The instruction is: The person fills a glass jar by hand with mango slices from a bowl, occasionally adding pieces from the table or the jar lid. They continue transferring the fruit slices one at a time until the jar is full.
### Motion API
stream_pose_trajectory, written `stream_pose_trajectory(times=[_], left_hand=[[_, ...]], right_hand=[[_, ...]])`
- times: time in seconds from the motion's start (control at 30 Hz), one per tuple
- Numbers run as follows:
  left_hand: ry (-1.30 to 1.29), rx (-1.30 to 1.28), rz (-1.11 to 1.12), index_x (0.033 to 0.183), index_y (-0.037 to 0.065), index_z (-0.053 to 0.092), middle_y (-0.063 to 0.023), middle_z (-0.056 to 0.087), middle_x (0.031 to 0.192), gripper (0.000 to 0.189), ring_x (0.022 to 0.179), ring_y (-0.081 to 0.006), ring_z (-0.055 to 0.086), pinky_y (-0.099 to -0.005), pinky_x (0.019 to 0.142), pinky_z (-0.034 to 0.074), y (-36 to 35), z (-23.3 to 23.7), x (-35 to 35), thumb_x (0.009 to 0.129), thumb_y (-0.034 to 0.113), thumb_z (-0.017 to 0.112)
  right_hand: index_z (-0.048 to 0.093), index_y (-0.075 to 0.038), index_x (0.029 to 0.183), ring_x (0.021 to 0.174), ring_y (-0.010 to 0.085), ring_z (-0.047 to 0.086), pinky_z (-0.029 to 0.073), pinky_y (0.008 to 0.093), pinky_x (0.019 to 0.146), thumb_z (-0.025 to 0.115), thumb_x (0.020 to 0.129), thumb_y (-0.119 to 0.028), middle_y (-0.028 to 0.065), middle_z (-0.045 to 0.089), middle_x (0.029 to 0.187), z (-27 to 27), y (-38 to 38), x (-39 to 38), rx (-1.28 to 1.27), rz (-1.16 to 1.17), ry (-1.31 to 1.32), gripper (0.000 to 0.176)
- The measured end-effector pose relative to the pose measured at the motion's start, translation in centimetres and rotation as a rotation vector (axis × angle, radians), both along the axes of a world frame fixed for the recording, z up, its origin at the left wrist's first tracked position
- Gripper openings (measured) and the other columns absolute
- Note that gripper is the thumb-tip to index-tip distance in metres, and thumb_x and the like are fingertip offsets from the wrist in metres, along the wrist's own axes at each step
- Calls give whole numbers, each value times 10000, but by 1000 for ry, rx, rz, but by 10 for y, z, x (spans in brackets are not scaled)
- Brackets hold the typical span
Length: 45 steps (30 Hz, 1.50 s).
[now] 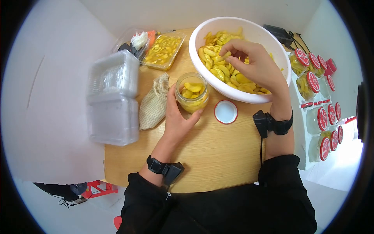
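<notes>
My left hand (177, 121) is wrapped round an open glass jar (191, 105), which stands partly filled with yellow slices (193, 90). Over the large white basin (272, 43), my right hand (251, 60) pinches what looks like one yellow slice (225, 57) between thumb and fingers. Many more yellow slices (224, 72) fill the basin below it; their exact kind I cannot make out. Just right of the jar, a jar lid (226, 112) with a red rim lies with its white inside up.
At left stand stacked clear plastic boxes (113, 117) and a patterned cloth pouch (154, 103). Behind them is a clear tray (163, 48) of yellow pieces in liquid. Several red-lidded jars (311, 84) line the right side. Black straps with small devices (272, 124) circle both wrists.
</notes>
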<state>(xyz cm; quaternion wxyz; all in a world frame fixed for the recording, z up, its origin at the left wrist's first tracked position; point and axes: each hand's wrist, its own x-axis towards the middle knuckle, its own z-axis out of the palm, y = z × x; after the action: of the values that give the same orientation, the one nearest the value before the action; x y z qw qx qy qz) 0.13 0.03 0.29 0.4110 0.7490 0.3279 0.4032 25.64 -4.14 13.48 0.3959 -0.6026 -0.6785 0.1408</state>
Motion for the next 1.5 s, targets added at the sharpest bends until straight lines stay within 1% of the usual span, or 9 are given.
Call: stream_pose_trajectory(times=[0.07, 0.27, 0.3, 0.5, 0.8, 0.9, 1.0, 1.13, 1.5], left_hand=[[8, 25, -2, 1505, 7, 326, -197, 485, 1410, 931, 1325, -330, 516, -426, 1120, 424, 1, -2, 0, 758, 139, 865], [-3, 41, -16, 1499, 0, 327, -198, 478, 1410, 933, 1320, -336, 516, -427, 1114, 427, 3, -3, 0, 751, 137, 866], [-11, 43, -19, 1500, -1, 325, -197, 477, 1411, 933, 1320, -336, 516, -428, 1114, 427, 4, -3, 0, 752, 139, 866], [-14, 56, -29, 1505, -3, 313, -200, 475, 1412, 939, 1320, -341, 516, -433, 1108, 434, 3, -2, 0, 761, 150, 865], [18, 69, -18, 1507, 1, 310, -204, 463, 1419, 942, 1325, -345, 511, -435, 1115, 431, 2, -1, -1, 758, 139, 866], [42, 84, -9, 1504, 3, 313, -202, 466, 1417, 934, 1333, -340, 508, -432, 1122, 427, 1, 4, -1, 761, 134, 865], [19, 57, -12, 1504, 7, 315, -194, 473, 1416, 924, 1332, -328, 511, -426, 1125, 425, 0, 5, 0, 770, 132, 862], [-4, 37, -16, 1503, 7, 317, -186, 482, 1417, 911, 1322, -312, 517, -417, 1124, 424, -1, 4, 1, 782, 135, 859], [5, 21, -21, 1506, 4, 314, -193, 486, 1415, 906, 1322, -313, 520, -414, 1122, 423, 0, 3, 0, 792, 147, 853]], right_hand=[[720, -41, 1050, 767, 81, 570, 471, 251, 705, 641, 919, -28, -5, 710, 948, 1, -1, -3, 67, 52, -3, 153], [715, -42, 1057, 767, 148, 598, 472, 263, 703, 649, 893, -1, 45, 680, 912, 5, -4, -38, 184, 142, -40, 181], [707, -37, 1056, 778, 199, 628, 492, 295, 703, 665, 886, -4, 69, 658, 910, 3, -3, -43, 190, 177, -77, 178], [713, -41, 1066, 887, 290, 654, 522, 389, 802, 699, 899, -64, 100, 664, 980, -29, 8, -71, 229, 241, -265, 169], [721, -33, 1088, 874, 270, 666, 528, 365, 815, 675, 906, -21, 106, 713, 965, -16, 7, -51, 228, 142, -157, 189], [724, -28, 1112, 823, 215, 662, 528, 334, 789, 684, 911, -22, 92, 732, 953, -8, 4, -27, 204, 12, -71, 205], [708, -17, 1129, 850, 253, 682, 545, 371, 796, 673, 929, -64, 136, 741, 999, 0, -2, -1, 82, -101, -139, 208], [727, -30, 1125, 792, 176, 635, 528, 320, 767, 707, 903, -53, 78, 722, 910, -9, -1, 10, -19, -137, -150, 224], [666, -59, 1258, 969, 297, 689, 546, 394, 881, 673, 891, -100, 155, 712, 1110, -28, -3, -5, -251, -1, -235, 370]])
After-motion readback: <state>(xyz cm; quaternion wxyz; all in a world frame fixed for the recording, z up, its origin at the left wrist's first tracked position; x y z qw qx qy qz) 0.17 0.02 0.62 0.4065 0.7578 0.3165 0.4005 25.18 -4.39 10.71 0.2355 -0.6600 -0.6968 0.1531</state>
